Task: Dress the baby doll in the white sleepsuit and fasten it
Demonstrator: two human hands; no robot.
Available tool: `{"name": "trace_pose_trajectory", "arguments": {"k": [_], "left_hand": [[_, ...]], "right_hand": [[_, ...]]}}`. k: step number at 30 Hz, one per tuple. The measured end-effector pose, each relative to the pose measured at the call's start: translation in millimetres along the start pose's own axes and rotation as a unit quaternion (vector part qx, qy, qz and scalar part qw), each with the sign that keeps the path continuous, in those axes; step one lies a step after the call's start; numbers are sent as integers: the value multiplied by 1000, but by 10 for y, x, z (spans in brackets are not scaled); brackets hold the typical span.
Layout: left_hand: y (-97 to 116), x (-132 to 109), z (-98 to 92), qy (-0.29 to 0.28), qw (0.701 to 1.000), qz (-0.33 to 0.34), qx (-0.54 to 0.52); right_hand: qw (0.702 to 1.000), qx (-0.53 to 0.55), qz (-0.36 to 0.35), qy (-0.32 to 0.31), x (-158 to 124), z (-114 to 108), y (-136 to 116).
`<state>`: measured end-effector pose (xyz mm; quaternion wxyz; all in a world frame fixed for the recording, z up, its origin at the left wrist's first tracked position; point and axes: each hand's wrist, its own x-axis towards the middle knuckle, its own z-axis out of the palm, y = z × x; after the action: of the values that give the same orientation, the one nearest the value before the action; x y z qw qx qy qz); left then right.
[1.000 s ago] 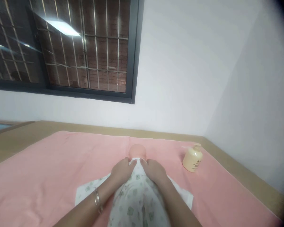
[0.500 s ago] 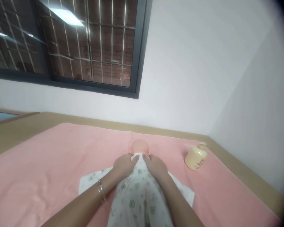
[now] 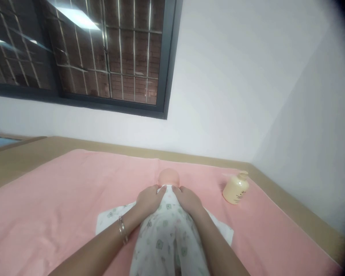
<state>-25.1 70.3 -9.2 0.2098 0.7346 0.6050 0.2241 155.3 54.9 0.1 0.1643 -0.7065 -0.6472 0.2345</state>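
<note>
A bald baby doll (image 3: 169,177) lies with the smooth top of its head pointing away from me. White clothing (image 3: 167,222) with a small green print covers its body, and the sleeves spread out to both sides. My left hand (image 3: 150,198), below a wrist with a silver bracelet (image 3: 123,230), is wrapped round the doll's upper left side. On the opposite side my right hand (image 3: 188,198) mirrors it. Both thumbs rest on the white cloth just below the head. The other fingers curl down the sides and are mostly hidden.
A pink blanket (image 3: 74,191) lies under the doll, on a tan surface (image 3: 25,163) that meets the white wall. A cream pump bottle (image 3: 235,189) stands on the blanket to the right. Behind is a dark-framed window (image 3: 164,76) with metal bars.
The view has shifted very slightly, so the bottle and window appear a little further left. Both hands keep their hold on the doll.
</note>
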Motion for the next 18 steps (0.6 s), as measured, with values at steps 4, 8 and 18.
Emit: {"name": "trace_pose_trajectory", "arguments": {"k": [4,8,18], "left_hand": [[-45,59,-65,-27,998,-21,-59],[67,-36,-138,83,994,24,-73],[451,-859,317,-27,873,487,3]], "right_hand": [[1000,29,-1,-10,63,-17,77],[999,34,32,27,140,-176,262],[937,51,-272,212,-240,-703,-84]]}}
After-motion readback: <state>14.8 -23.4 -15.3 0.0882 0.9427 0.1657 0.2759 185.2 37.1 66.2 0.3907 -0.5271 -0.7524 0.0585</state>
